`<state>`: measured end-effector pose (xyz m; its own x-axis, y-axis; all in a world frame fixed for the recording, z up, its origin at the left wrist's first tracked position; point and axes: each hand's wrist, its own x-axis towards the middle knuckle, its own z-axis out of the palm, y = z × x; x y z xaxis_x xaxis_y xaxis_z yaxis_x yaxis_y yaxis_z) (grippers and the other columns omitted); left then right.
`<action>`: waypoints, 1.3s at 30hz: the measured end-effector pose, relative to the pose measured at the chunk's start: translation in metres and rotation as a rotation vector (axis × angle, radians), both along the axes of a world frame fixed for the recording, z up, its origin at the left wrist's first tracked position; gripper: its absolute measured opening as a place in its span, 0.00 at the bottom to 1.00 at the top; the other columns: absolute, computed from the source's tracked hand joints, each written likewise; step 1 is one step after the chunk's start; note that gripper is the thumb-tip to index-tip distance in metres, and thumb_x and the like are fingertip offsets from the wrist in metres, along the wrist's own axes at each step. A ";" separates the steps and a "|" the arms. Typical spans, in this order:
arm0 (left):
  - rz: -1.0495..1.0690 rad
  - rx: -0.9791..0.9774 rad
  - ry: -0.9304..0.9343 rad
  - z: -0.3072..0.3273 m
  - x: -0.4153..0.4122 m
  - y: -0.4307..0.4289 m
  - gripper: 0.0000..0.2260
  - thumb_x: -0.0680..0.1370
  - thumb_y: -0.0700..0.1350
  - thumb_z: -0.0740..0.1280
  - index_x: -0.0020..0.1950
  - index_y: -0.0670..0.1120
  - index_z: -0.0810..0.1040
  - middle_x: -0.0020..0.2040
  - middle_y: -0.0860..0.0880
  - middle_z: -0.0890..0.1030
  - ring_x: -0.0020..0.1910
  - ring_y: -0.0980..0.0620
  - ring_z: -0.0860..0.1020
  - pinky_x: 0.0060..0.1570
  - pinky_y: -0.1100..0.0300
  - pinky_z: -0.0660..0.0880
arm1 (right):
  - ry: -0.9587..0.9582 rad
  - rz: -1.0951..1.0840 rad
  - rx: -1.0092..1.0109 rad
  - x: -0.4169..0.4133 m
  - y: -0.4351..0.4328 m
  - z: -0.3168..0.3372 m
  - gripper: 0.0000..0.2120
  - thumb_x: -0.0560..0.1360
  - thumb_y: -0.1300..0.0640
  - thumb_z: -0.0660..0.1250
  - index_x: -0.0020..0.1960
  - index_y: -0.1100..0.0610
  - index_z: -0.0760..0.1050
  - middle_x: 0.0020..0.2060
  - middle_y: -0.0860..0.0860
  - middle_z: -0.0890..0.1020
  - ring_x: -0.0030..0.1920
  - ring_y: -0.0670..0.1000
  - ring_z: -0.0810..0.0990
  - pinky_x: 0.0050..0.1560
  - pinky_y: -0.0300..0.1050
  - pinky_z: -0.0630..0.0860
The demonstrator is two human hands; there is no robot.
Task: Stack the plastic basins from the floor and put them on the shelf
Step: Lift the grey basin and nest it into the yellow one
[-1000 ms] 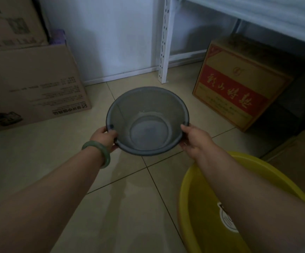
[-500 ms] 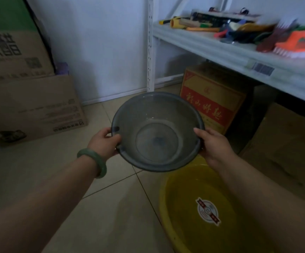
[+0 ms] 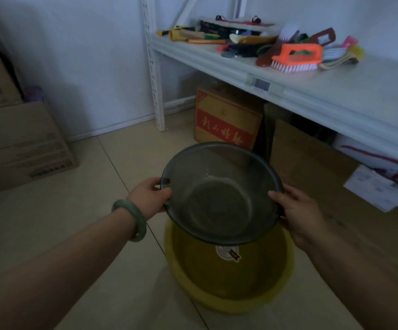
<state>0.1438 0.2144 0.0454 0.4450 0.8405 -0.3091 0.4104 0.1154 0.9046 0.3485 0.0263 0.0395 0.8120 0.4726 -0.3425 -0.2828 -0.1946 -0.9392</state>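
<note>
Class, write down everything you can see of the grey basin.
The grey basin is round, smoky, see-through plastic with a darker rolled rim and flat bottom. It is empty, open side up, tilted toward the camera. The left hand and right hand grip opposite rim edges, holding it above the yellow basin on the floor.

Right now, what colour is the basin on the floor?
Yellow basin, with a round red-and-white sticker inside; the head view shows it.
</note>
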 end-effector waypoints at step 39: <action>-0.465 0.224 0.563 -0.088 -0.003 -0.033 0.42 0.72 0.50 0.65 0.73 0.64 0.36 0.60 0.44 0.73 0.50 0.46 0.77 0.50 0.52 0.78 | -0.422 0.256 -0.565 -0.024 -0.055 -0.058 0.36 0.71 0.59 0.70 0.75 0.49 0.58 0.62 0.55 0.74 0.60 0.58 0.75 0.58 0.51 0.72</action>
